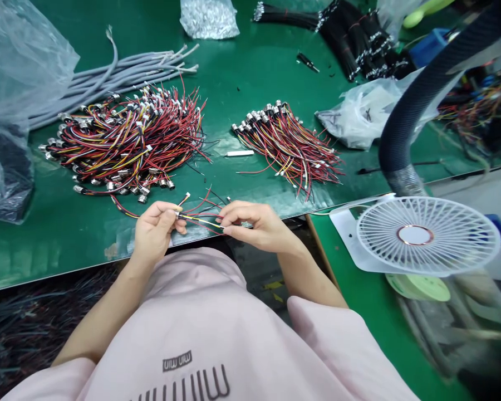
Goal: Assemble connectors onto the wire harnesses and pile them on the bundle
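Note:
Between my two hands, at the front edge of the table, stretches a wire harness [202,221] with red, white, yellow and black wires. My left hand [156,225] pinches its left end, where a small part shows at the fingertips. Fingers and thumb of my right hand [254,223] close on the wires farther right. A small white plug [187,195] on a short lead sticks up beside my left fingers. Beyond my left hand lies a big heap of wire harnesses [137,139] with metal connectors. A smaller, neater bundle of harnesses [290,145] lies beyond my right hand.
Grey cables [121,72] and plastic bags [25,61] lie at the left. A white stick-like piece [240,153] sits between the heaps. Black wire bundles [346,39] are at the back. A white fan [428,236] and a thick black hose [404,128] stand at the right.

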`<move>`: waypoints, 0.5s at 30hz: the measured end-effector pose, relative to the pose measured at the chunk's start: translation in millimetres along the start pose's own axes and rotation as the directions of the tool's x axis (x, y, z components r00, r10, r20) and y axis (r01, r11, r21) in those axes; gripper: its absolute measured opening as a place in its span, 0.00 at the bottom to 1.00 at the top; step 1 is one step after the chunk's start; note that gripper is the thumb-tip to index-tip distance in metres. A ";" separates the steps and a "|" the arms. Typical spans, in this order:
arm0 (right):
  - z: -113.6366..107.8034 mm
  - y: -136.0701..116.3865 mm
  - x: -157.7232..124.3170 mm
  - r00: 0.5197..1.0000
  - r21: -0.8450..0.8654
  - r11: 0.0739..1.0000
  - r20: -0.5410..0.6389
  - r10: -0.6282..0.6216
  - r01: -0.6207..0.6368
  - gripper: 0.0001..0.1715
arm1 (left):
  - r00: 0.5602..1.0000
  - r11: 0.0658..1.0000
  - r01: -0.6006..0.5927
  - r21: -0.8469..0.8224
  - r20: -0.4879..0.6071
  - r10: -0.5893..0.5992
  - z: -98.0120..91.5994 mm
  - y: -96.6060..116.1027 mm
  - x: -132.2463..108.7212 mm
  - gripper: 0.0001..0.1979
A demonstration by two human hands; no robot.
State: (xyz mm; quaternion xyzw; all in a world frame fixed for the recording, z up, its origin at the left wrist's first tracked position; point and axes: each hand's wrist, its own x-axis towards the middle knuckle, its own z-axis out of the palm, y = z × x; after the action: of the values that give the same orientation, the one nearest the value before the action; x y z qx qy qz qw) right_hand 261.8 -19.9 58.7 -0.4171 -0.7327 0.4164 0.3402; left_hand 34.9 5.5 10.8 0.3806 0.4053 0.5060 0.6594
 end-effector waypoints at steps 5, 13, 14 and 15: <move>2.0 -3.8 1.8 1.000 -0.021 1.000 -0.014 0.021 -0.021 0.07 | 1.000 0.996 -0.017 0.083 0.015 0.016 -4.1 -6.8 -1.2 0.15; 22.2 -4.4 11.0 0.992 -0.264 0.964 -0.112 -0.064 0.033 0.05 | 0.998 0.980 -0.024 0.195 0.061 0.013 -1.0 -2.5 -3.8 0.15; 24.8 -3.8 12.8 0.991 -0.304 0.952 -0.107 -0.081 0.045 0.05 | 0.998 0.980 -0.021 0.197 0.068 0.008 -0.2 -1.2 -4.0 0.15; 27.3 -3.1 14.6 0.989 -0.342 0.938 -0.101 -0.104 0.064 0.05 | 0.997 0.981 -0.017 0.195 0.074 0.002 0.4 -0.1 -4.0 0.15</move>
State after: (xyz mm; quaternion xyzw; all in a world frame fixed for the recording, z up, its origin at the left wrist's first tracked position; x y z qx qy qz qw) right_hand 231.5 -16.7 52.2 -0.4614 -0.7891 0.2444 0.3237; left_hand 34.7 1.6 11.6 0.4638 0.4266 0.4525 0.6310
